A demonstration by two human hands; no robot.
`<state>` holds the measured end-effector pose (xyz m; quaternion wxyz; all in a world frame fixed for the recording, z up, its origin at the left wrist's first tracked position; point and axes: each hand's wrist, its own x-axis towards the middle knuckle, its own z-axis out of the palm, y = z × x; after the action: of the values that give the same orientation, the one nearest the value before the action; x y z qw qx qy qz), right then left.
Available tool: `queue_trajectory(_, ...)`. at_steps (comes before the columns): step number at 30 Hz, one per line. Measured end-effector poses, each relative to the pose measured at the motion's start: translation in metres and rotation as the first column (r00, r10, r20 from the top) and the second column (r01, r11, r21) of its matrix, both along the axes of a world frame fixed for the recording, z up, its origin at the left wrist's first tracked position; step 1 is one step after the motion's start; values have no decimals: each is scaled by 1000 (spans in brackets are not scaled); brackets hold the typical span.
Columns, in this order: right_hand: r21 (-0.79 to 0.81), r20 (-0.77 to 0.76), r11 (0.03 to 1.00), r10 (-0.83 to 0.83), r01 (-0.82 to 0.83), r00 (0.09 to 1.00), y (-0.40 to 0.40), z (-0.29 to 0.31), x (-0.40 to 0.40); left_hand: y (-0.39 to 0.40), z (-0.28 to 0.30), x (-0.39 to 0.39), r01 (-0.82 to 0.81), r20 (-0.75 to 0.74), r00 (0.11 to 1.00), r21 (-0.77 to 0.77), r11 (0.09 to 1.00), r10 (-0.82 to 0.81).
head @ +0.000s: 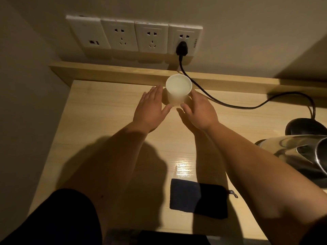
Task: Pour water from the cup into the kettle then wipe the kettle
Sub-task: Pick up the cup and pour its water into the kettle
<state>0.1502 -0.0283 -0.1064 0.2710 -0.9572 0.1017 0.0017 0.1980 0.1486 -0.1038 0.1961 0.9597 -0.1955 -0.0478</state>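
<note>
A white paper cup (178, 90) stands upright near the back of the wooden desk (109, 131). My left hand (151, 110) is spread flat just left of it, with the thumb tip at the cup's base. My right hand (200, 112) is on the cup's right side, fingers apart, thumb close to the base. Neither hand is closed around the cup. A steel kettle (300, 152) lies at the right edge, partly cut off by the frame. A dark blue cloth (198, 199) lies flat near the front edge.
A black power cord (230, 105) runs from a wall socket (182, 46) across the desk to the black kettle base (304, 127). A raised wooden ledge (109, 72) lines the back. A wall closes the left side.
</note>
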Motion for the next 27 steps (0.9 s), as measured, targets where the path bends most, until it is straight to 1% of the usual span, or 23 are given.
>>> queue_trajectory(5, 21, 24, 999, 39, -39, 999, -3, -7, 5, -7, -8, 6, 39, 6, 999, -106, 994, -38)
queue_trajectory(10, 65, 60, 996, 54, -58, 997, -6, -7, 7, -13, -9, 12, 3, -100, 995, -260, 966, -30)
queue_trajectory(15, 87, 73, 994, 60, -66, 996, -8, -5, 0, -25, -1, 10, -70, -173, 985, -415, 907, -3)
queue_trajectory(20, 96, 76, 994, 45, -53, 996, -9, -1, -5, -34, -1, 3, -108, -216, 976, -450, 887, 10)
queue_trajectory(23, 101, 93, 994, 34, -43, 995, -9, 6, -10, -36, 7, -1, -124, -216, 976, -458, 880, 25)
queue_trajectory(27, 100, 107, 993, 52, -63, 993, -5, 21, -20, -35, 24, -9, -164, -267, 963, -481, 861, 34)
